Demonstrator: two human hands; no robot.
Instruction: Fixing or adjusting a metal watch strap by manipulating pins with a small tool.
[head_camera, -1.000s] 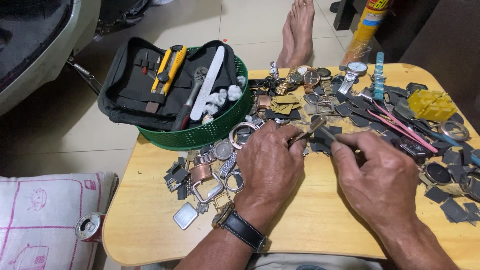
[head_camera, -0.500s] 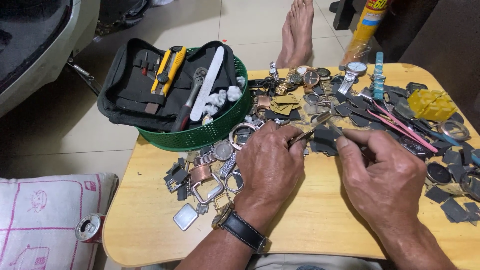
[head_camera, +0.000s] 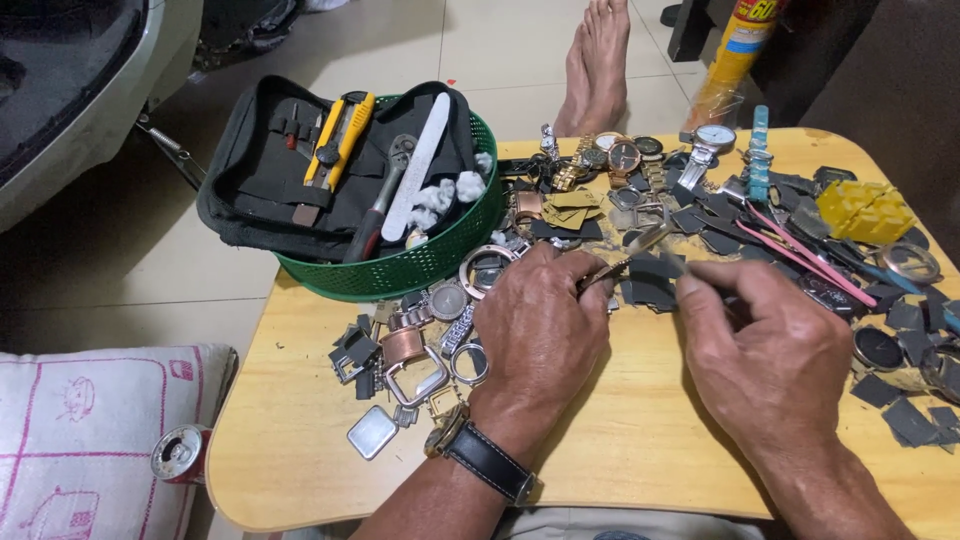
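Note:
My left hand, with a black-strapped wristwatch on its wrist, pinches a slim metal watch part that points up and to the right. My right hand sits just right of it. Its fingertips are pinched together near the part, apparently on a thin tool that is mostly hidden. Both hands hover over a small wooden table strewn with watch cases, bands and dark flat pieces.
A green basket at the back left holds a black tool pouch with a yellow cutter, pliers and a white file. Wristwatches, a yellow block and pink sticks lie behind. A cushion and a can are on the left, and bare feet beyond.
My right hand's fingertips have drawn slightly nearer the metal part in my left hand. Everything else on the table stays put.

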